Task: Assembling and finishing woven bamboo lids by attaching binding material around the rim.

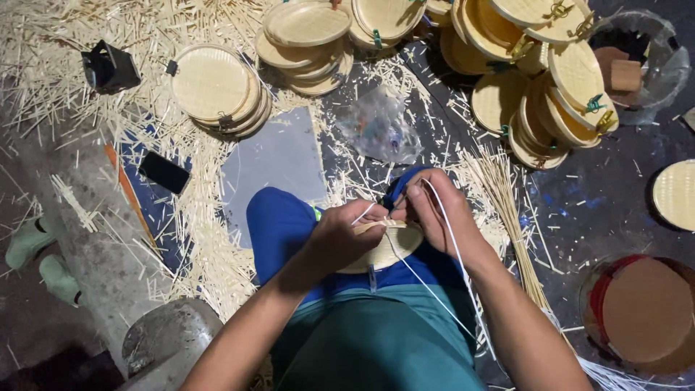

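Both hands are working close together over the lap, the left hand [340, 235] pinching the round woven bamboo lid [384, 250] steady on the knee while the right hand [438, 210] is gripping the white binding strip [434, 289] taut (finished lids [217, 87] are lying stacked nearby).

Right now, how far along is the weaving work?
Done: stacks of finished round woven trays lie on the floor, more clipped ones at upper right. In hand: the left hand and right hand hold one woven disc on the lap, working a white strand along its edge. Left: a bundle of loose bamboo strips beside the knee.
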